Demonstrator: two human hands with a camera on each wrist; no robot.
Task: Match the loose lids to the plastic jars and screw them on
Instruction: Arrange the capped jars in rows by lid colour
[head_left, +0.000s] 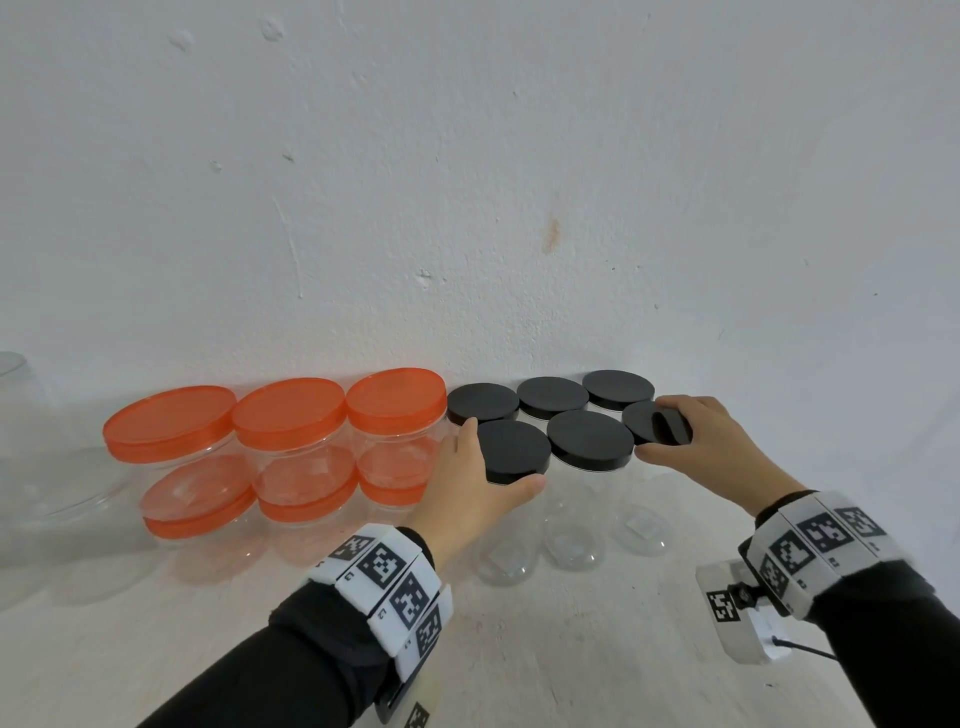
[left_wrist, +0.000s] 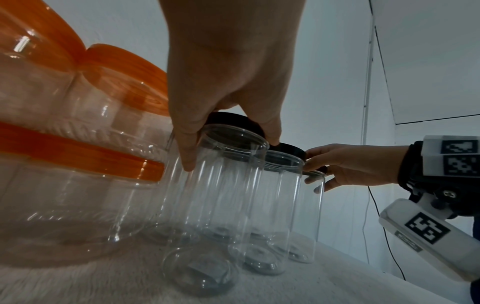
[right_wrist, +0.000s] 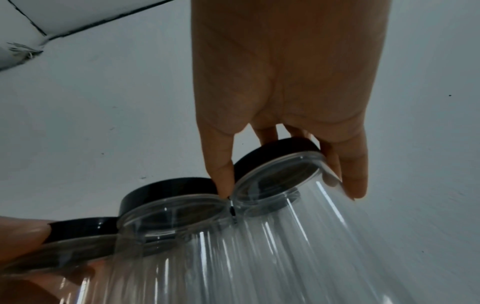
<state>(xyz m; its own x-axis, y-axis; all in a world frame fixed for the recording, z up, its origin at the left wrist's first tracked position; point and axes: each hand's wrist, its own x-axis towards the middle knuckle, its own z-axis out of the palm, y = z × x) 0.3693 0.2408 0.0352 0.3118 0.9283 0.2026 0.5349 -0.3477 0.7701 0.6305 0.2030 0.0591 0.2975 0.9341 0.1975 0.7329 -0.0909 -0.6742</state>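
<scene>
Much of the clear jars (head_left: 574, 540) was hard to see from the head view – only their round bottoms showed through under the black lids. A big clear jar (head_left: 31, 467) at the far left was cut off by the picture's edge. Small stickers were seen under the jar bottoms, but nothing on them could be read.

The jars were stood on a pale table (head_left: 156, 649), pushed up against a white wall (head_left: 467, 182) with little dents and one brown mark. Six orange-lidded jars (head_left: 291, 452) were stacked in two layers on the left. Six black-lidded jars were lined up in two rows on the right, touching each other.

The left hand (head_left: 475, 483) was curled round the front left black lid (head_left: 511, 451), thumb in front and fingers behind. The right hand (head_left: 706, 436) was closed on the front right black lid (head_left: 652, 421) – fingers over the top, thumb at the near edge. Black-and-white square codes were worn on white bands (head_left: 387, 597) at both wrists.
</scene>
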